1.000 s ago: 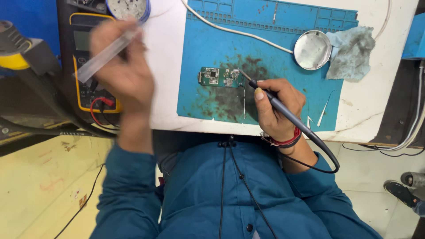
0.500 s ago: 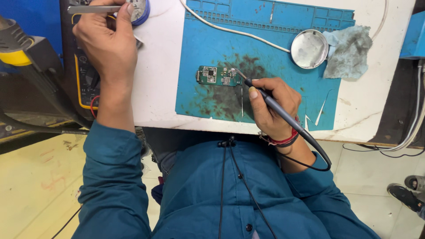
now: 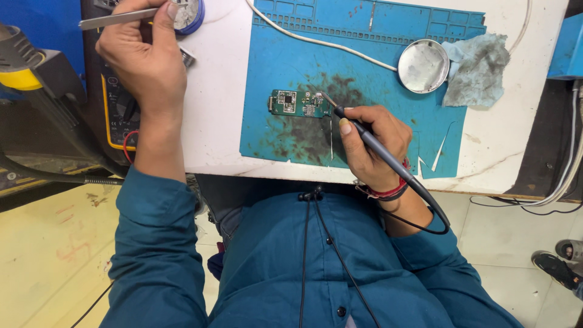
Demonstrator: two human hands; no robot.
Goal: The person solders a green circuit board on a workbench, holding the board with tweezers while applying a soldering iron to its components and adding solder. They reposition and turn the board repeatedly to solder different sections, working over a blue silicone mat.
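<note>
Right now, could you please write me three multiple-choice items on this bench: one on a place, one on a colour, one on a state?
1. Where does the small green circuit board lie?
A. On the blue work mat
B. In the round metal dish
C. On the floor

2. What colour is the crumpled cloth beside the dish?
A. Red
B. Pale blue-grey
C. Black

3. What is the right hand doing?
A. Lying flat and empty
B. Gripping a soldering iron with its tip at the board
C. Holding the dish

Answers: 1 A, the board rests on the mat's stained middle. 2 B, the cloth is faded blue-grey at the mat's far right corner. 3 B, the fingers close round the iron's dark handle, tip at the board's right end; the left hand holds metal tweezers off to the side.
</note>
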